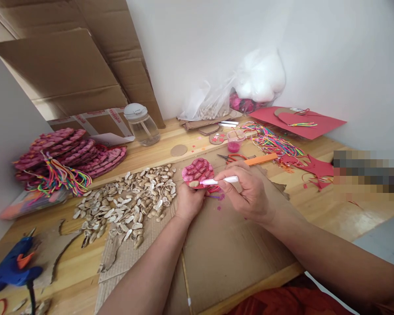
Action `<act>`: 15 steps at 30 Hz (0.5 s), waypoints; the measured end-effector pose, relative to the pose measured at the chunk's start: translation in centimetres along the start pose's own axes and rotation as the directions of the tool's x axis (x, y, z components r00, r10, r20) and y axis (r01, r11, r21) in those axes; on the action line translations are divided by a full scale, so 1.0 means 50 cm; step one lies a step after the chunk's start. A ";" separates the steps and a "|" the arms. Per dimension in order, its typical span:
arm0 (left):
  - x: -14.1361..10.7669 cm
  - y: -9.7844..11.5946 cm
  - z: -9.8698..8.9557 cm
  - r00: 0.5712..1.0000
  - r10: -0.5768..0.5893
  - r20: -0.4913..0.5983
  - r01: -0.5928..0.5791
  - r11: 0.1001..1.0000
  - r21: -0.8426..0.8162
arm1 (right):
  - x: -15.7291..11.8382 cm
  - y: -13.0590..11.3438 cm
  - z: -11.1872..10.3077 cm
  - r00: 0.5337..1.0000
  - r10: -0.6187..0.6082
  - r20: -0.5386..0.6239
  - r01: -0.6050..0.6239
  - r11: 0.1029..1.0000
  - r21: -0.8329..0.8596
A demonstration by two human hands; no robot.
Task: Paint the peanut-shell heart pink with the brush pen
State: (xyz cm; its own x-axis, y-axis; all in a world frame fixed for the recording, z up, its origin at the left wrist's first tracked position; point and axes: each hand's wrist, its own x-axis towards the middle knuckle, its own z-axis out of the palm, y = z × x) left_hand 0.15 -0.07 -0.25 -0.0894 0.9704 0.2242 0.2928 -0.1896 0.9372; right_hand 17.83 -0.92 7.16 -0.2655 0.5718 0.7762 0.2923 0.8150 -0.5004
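My left hand [189, 202] grips the lower edge of a round disc [198, 169] covered with peanut shells coloured pink and red. One shell [194, 184] at its lower left still shows pale tan. In my right hand [246, 192] is a white brush pen [228, 180], pinched near its middle, with its pink tip at the disc's lower edge. Pink stains mark the cardboard [223, 245] beneath my hands. Loose peanut shells [128, 201] lie in a heap left of the disc.
Stacked pink discs [59, 153] with colourful tassels stand at the left, near a clear bottle [142, 124]. A blue glue gun [15, 267] lies front left. Behind the disc are scissors [231, 158] and a cup of pink paint [234, 142]. Coloured strings [276, 142] and red paper [318, 124] lie right.
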 end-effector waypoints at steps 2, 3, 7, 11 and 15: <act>0.000 0.001 0.000 1.000 -0.008 -0.001 0.008 1.000 -0.008 | -0.002 0.003 0.002 1.000 0.001 0.018 -0.002 1.000 0.004; 0.000 0.001 0.000 1.000 -0.019 0.000 0.019 1.000 -0.013 | -0.003 0.005 0.002 1.000 0.002 0.025 -0.003 1.000 0.004; -0.001 -0.001 0.000 0.999 -0.034 0.010 0.034 0.999 -0.020 | -0.003 0.003 0.001 1.000 0.009 0.023 -0.009 1.000 -0.001; -0.001 -0.002 0.000 0.999 -0.029 0.015 0.029 0.999 -0.029 | -0.001 0.000 0.001 1.000 0.006 0.001 -0.006 1.000 0.013; -0.001 0.005 0.000 0.999 -0.049 -0.001 0.048 0.998 -0.042 | -0.004 0.005 0.004 0.999 0.008 0.038 -0.009 1.000 0.022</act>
State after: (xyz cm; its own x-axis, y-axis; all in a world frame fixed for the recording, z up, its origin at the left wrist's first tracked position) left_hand 0.22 -0.15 -0.04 -0.1049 0.9783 0.1789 0.2477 -0.1485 0.9574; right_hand 17.80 -0.81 6.80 -0.2980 0.5818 0.7568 0.2742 0.8116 -0.5159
